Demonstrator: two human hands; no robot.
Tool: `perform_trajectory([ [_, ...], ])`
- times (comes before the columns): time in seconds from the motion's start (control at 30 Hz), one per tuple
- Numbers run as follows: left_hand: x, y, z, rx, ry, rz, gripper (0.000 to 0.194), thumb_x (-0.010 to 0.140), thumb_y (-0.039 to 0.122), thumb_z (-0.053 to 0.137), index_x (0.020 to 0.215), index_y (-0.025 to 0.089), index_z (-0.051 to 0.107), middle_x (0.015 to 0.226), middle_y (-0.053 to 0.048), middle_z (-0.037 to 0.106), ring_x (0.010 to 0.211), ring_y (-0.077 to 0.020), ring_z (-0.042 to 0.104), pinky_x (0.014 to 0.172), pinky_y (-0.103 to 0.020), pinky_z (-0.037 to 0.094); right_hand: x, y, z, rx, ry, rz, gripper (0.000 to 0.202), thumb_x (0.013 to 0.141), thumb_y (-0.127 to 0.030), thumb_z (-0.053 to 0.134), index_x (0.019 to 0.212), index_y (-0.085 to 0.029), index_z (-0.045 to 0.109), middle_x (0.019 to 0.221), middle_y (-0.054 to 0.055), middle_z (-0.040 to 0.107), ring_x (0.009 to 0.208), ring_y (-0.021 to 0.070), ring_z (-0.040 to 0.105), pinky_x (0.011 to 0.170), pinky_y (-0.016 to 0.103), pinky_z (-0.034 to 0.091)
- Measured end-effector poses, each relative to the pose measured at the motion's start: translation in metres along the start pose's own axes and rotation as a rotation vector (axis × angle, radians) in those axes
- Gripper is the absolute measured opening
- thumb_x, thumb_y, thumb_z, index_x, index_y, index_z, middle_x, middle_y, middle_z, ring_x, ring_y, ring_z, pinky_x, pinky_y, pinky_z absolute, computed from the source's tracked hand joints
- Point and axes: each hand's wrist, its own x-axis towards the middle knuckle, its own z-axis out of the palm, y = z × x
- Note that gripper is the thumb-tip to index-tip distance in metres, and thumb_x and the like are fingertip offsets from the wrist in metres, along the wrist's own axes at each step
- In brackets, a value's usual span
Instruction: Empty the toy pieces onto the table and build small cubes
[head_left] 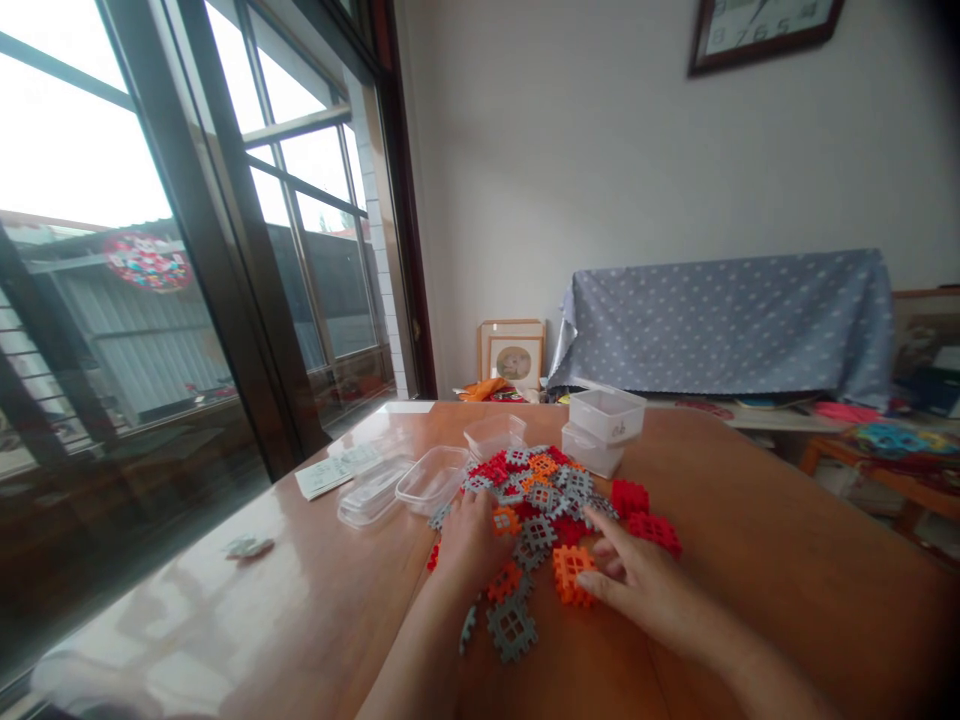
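A heap of square, notched plastic building tiles in grey [536,532], red and orange lies on the wooden table in front of me. My left hand [474,535] reaches into the heap's left side, palm down, beside an orange tile [505,520]. Its fingertips are hidden among the tiles, so a hold cannot be made out. My right hand [637,575] is at the heap's right, fingers apart and index finger stretched toward the tiles. Its thumb is at an orange stack of tiles [573,575], apparently touching it. Red stacks [654,534] lie just beyond that hand.
Clear plastic containers [433,480] and lids stand left of the heap. Two stacked translucent boxes [606,412] are behind it. Printed paper [337,472] and a small crumpled packet [249,546] lie on the table's [315,600] left. A window wall borders the left side.
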Motion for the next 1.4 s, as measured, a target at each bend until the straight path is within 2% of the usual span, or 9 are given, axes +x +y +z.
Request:
perform_trajectory([
  [0.23,-0.008,0.02,0.003,-0.434,0.174,0.191,0.044,0.078,0.022,0.066,0.12,0.02,0.054,0.116,-0.008,0.059,0.102,-0.0212,0.057,0.09,-0.035,0.046,-0.001,-0.025,-0.003,0.114,0.153,-0.091,0.058,0.088,-0.056,0.061,0.135,-0.022,0.06,0.114,0.01,0.07,0.098,0.0241,0.068,0.09,0.039,0.054],
  [0.33,-0.019,0.037,0.009,-0.543,0.184,0.276,0.049,0.079,0.02,0.067,0.125,0.022,0.051,0.115,-0.008,0.057,0.102,-0.0212,0.057,0.092,-0.036,0.047,-0.005,-0.036,0.0,0.256,0.145,-0.137,0.052,0.09,-0.054,0.06,0.133,-0.025,0.06,0.11,0.008,0.072,0.101,0.0238,0.068,0.092,0.037,0.055],
  [0.63,-0.036,0.06,0.014,-0.702,0.134,0.346,0.056,0.077,0.02,0.073,0.128,0.023,0.05,0.113,-0.008,0.055,0.099,-0.0205,0.056,0.09,-0.036,0.05,-0.005,-0.048,0.005,0.576,0.183,-0.075,0.049,0.087,-0.062,0.061,0.112,-0.02,0.064,0.099,0.008,0.073,0.092,0.0249,0.069,0.085,0.038,0.056],
  [0.8,-0.035,0.061,0.015,-0.958,-0.029,0.17,0.039,0.087,0.036,0.067,0.12,0.018,0.057,0.1,-0.007,0.06,0.083,-0.0151,0.058,0.078,-0.03,0.05,-0.002,-0.04,0.0,0.612,0.203,-0.007,0.048,0.086,-0.06,0.063,0.113,-0.02,0.064,0.1,0.006,0.073,0.082,0.0208,0.067,0.077,0.035,0.055],
  [0.93,-0.029,0.06,0.016,-1.165,-0.219,-0.034,0.032,0.084,0.043,0.068,0.097,0.015,0.062,0.077,0.0,0.059,0.062,-0.009,0.051,0.059,-0.022,0.042,-0.001,-0.036,0.002,0.569,0.171,-0.022,0.044,0.089,-0.055,0.06,0.116,-0.02,0.064,0.103,0.006,0.072,0.084,0.0206,0.067,0.078,0.035,0.055],
  [1.07,-0.025,0.058,0.018,-1.253,-0.25,-0.149,0.031,0.076,0.039,0.075,0.088,0.016,0.059,0.07,0.003,0.057,0.055,-0.0071,0.051,0.055,-0.02,0.039,-0.002,-0.033,0.007,0.305,0.25,-0.148,0.052,0.086,-0.048,0.066,0.132,-0.025,0.056,0.127,0.009,0.066,0.111,0.0254,0.063,0.099,0.041,0.051],
  [1.2,-0.025,0.056,0.021,-1.288,-0.317,-0.165,0.029,0.076,0.037,0.075,0.086,0.016,0.057,0.062,0.005,0.056,0.052,-0.0075,0.052,0.054,-0.02,0.038,-0.003,-0.034,0.006,-0.042,0.287,-0.271,0.057,0.081,-0.036,0.07,0.136,-0.028,0.056,0.141,0.007,0.058,0.13,0.0273,0.054,0.113,0.045,0.041],
  [1.3,-0.025,0.055,0.021,-1.288,-0.375,-0.14,0.034,0.078,0.043,0.075,0.087,0.017,0.056,0.062,0.004,0.057,0.052,-0.0078,0.053,0.054,-0.02,0.037,-0.003,-0.034,0.002,-0.108,0.256,-0.274,0.053,0.082,-0.032,0.067,0.134,-0.026,0.059,0.137,0.008,0.062,0.129,0.0278,0.055,0.113,0.046,0.041],
  [1.4,-0.023,0.053,0.019,-1.246,-0.337,-0.124,0.035,0.081,0.048,0.07,0.086,0.017,0.054,0.068,0.002,0.06,0.054,-0.008,0.053,0.055,-0.02,0.038,-0.002,-0.03,-0.001,-0.119,0.21,-0.259,0.054,0.082,-0.033,0.067,0.136,-0.025,0.06,0.136,0.009,0.063,0.127,0.0284,0.056,0.112,0.045,0.041],
])
